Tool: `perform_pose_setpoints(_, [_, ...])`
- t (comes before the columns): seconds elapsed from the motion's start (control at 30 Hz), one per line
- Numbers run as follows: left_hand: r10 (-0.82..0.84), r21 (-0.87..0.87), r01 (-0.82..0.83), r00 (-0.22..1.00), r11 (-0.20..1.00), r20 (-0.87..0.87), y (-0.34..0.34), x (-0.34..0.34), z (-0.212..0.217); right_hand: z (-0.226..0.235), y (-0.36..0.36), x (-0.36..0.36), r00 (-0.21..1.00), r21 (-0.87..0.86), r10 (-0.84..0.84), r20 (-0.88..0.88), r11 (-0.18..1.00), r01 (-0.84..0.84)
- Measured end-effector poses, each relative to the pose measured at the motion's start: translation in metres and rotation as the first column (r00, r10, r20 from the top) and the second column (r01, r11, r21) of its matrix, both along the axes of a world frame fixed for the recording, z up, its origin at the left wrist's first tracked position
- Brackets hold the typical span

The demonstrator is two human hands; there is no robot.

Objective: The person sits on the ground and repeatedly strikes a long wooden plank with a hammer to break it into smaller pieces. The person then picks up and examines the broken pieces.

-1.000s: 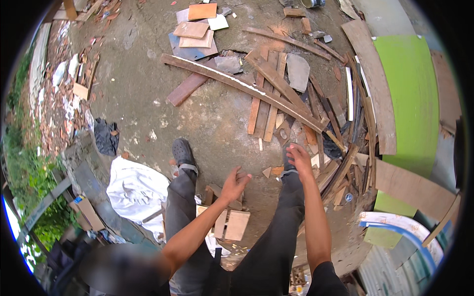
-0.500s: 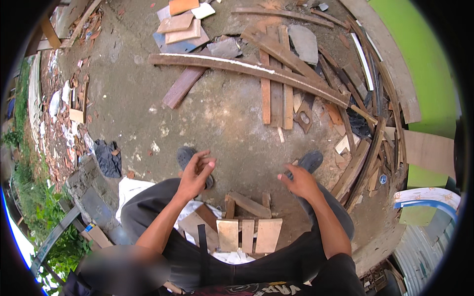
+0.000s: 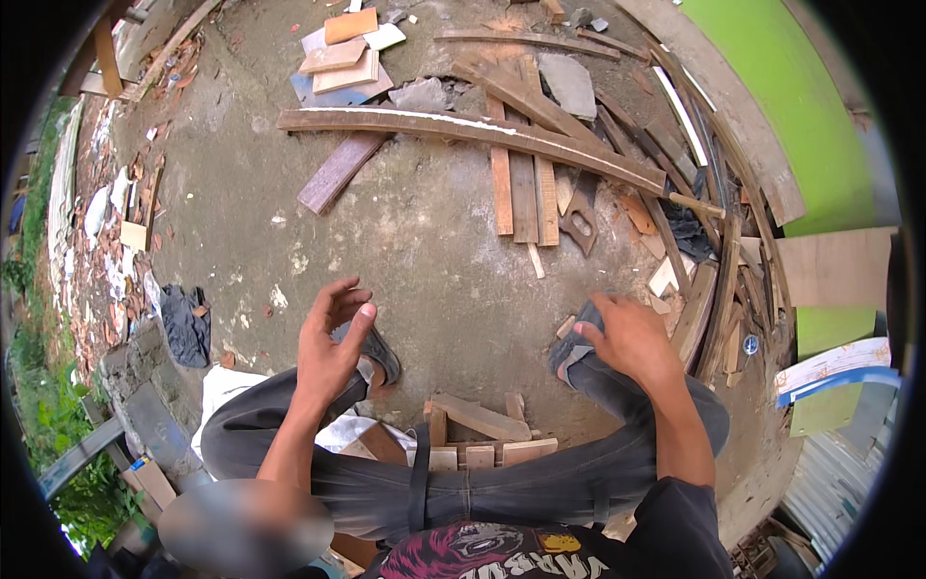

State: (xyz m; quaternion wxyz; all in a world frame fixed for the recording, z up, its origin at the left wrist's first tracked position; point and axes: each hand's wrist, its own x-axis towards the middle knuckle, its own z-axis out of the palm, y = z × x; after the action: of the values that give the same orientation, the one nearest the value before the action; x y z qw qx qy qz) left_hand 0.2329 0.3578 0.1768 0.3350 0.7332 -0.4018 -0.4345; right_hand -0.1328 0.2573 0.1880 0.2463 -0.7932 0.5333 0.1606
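- Left of the frame: from my remote view, I see a black bag [image 3: 183,323] on the ground, with a white sack [image 3: 227,388] lower down, partly behind the wearer's leg.
- Centre-left: the left hand [image 3: 328,338] hangs over the left shoe [image 3: 388,357], thumb and fingers apart, nothing between them.
- Lower centre: a small wood frame [image 3: 482,417] sits between the legs, below and between the two hands, touched by neither.
- Upper centre: a long beam [image 3: 473,133] with a white-streaked edge slants across, lying over some planks [image 3: 524,198]. Both are well ahead of the hands.
- Just right of the planks: the saw [image 3: 582,206] lies handle toward the wearer, up the frame from the right hand and apart from it.
- Centre-right: the right hand [image 3: 632,338] is palm down near the right shoe [image 3: 562,355], thumb away from the fingers. I see nothing in it, though its palm is hidden.
- Far right: a wood pile [image 3: 709,309] lies beyond that hand. I judge handling not yet begun: saw, beam and planks all lie unheld.
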Motion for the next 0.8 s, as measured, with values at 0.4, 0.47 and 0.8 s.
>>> perform_pose_setpoints(0.4, [-0.255,-0.254,0.279,0.959,0.926,0.123,0.006,-0.026,0.082,-0.074,-0.017,0.066,0.972,0.277,0.090,0.215,0.949,-0.149])
perform_pose_setpoints(0.47, [-0.342,-0.265,0.416,0.896,0.870,0.284,0.004,-0.028,0.092,-0.118,-0.027,0.065,0.989,0.324,0.142,0.050,0.934,-0.151])
perform_pose_setpoints(0.8, [-0.554,0.180,0.572,0.591,0.800,0.587,-0.014,0.021,-0.003,-0.263,-0.064,0.076,0.920,0.210,-0.368,-0.136,0.896,0.390])
